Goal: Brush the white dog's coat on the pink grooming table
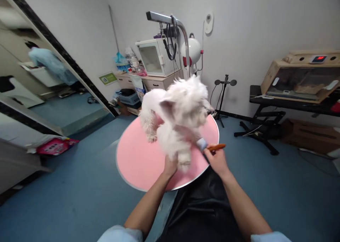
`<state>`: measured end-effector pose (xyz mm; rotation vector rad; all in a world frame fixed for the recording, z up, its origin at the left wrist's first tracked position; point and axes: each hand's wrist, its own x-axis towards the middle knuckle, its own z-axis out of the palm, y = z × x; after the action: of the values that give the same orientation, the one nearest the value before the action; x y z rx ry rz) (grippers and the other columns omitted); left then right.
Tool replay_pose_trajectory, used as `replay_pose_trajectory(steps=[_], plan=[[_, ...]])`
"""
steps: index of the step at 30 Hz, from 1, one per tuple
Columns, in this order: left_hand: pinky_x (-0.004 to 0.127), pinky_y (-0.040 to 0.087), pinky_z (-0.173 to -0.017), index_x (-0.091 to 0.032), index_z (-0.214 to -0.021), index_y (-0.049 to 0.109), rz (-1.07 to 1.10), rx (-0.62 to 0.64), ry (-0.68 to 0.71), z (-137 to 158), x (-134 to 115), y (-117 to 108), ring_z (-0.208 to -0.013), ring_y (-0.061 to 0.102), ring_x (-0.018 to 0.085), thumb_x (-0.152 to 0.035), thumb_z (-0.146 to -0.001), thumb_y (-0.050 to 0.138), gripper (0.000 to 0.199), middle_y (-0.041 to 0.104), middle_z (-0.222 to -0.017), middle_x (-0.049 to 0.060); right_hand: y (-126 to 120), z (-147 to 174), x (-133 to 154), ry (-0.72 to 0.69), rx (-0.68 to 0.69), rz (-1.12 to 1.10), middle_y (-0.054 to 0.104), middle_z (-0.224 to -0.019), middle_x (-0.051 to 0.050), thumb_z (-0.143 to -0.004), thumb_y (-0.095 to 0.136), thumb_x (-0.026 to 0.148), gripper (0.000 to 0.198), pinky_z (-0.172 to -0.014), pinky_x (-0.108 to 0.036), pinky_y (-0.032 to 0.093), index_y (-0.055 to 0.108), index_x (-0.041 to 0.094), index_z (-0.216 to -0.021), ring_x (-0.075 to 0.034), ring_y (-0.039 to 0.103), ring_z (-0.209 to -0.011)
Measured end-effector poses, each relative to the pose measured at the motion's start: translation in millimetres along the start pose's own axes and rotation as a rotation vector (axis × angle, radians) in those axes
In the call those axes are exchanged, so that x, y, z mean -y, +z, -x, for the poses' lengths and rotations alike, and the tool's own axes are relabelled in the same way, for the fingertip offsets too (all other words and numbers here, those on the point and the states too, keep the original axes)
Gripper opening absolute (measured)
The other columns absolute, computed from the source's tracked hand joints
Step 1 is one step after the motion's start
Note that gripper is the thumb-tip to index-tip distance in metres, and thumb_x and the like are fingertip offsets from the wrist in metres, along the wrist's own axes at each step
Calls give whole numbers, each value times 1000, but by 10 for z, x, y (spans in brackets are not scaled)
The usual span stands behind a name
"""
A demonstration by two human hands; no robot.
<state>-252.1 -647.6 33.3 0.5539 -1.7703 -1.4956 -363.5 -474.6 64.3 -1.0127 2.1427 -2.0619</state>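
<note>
A fluffy white dog (183, 104) stands on a round pink grooming table (135, 160), its head turned to the right and slightly blurred. My left hand (170, 165) is at the dog's front leg (176, 143), closed around it from below; the fur hides most of the fingers. In my right hand (216, 160) is a slicker brush (216, 147) with an orange-brown wooden handle. The brush's pale head is just beside the dog's chest and front leg; whether it touches the fur I cannot tell.
Behind the dog rises a metal grooming arm (183, 28) with dark loops hanging from it. A white cabinet box (159, 58) rests on drawers. At right, a wooden glass-fronted box (302, 79) sits on a black table. A mirror (53, 58) reflects a person in blue.
</note>
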Motion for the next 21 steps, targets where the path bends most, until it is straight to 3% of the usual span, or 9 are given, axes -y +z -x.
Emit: replay_pose_trajectory(steps=[2, 5, 6, 9, 13, 15, 17, 20, 21], plan=[[35, 55, -70, -13, -90, 67, 31, 12, -17, -48, -61, -2, -77, 66, 23, -76, -75, 51, 67, 72, -84, 10, -29, -14, 18, -59, -96, 15, 64, -81, -5, -79, 66, 31, 14, -74, -35, 53, 58, 20, -78, -21, 63, -77], [33, 53, -66, -13, -83, 66, 21, 10, 5, -183, -176, 24, -69, 63, 20, -76, -77, 49, 65, 69, -75, 7, -45, -96, 122, -127, 69, -67, 65, -86, -5, -80, 65, 32, 12, -72, -33, 54, 59, 21, -83, -20, 65, -78], [33, 53, -66, -14, -82, 65, 14, -2, 28, -219, -208, 34, -68, 62, 20, -77, -76, 49, 66, 68, -74, 7, -43, -144, 165, -142, 61, -69, 65, -83, -4, -80, 66, 31, 12, -70, -32, 54, 59, 21, -83, -19, 65, -76], [34, 53, -68, -14, -84, 66, 25, 26, 60, -238, -255, 44, -70, 62, 20, -79, -76, 49, 67, 69, -77, 8, -26, -311, 258, -185, -75, -53, 64, -81, -3, -79, 66, 30, 13, -70, -32, 54, 57, 22, -79, -19, 64, -74], [38, 55, -77, -12, -106, 67, 92, 149, 74, -136, -249, -13, -88, 66, 27, -80, -73, 51, 77, 71, -98, 14, 29, -449, 241, -140, 242, -119, 68, -83, -4, -80, 66, 35, 15, -67, -33, 56, 60, 22, -83, -20, 67, -73], [39, 54, -81, -11, -116, 63, 125, 184, 112, -116, -271, -71, -96, 66, 28, -79, -74, 52, 81, 70, -107, 16, 50, -451, 196, -144, 142, -101, 68, -82, -4, -80, 67, 36, 16, -71, -34, 56, 60, 22, -82, -22, 68, -77], [39, 54, -82, -11, -114, 65, 107, 305, 151, -136, -320, -136, -93, 66, 27, -71, -74, 61, 72, 71, -103, 15, 57, -416, 164, -162, 100, -152, 67, -85, -4, -81, 67, 37, 17, -71, -35, 57, 58, 23, -84, -21, 68, -77], [39, 54, -85, -13, -111, 67, 17, 550, 200, -194, -418, -231, -91, 67, 27, -53, -72, 73, 56, 71, -100, 13, 55, -359, 171, -166, 293, -229, 66, -87, -3, -84, 64, 37, 17, -66, -34, 58, 55, 24, -88, -19, 68, -70], [41, 52, -89, -14, -117, 64, -6, 575, 217, -208, -454, -258, -98, 66, 28, -49, -72, 75, 59, 70, -108, 14, 54, -353, 187, -185, 269, -209, 66, -88, -4, -84, 64, 35, 15, -67, -34, 58, 55, 24, -87, -19, 68, -71]])
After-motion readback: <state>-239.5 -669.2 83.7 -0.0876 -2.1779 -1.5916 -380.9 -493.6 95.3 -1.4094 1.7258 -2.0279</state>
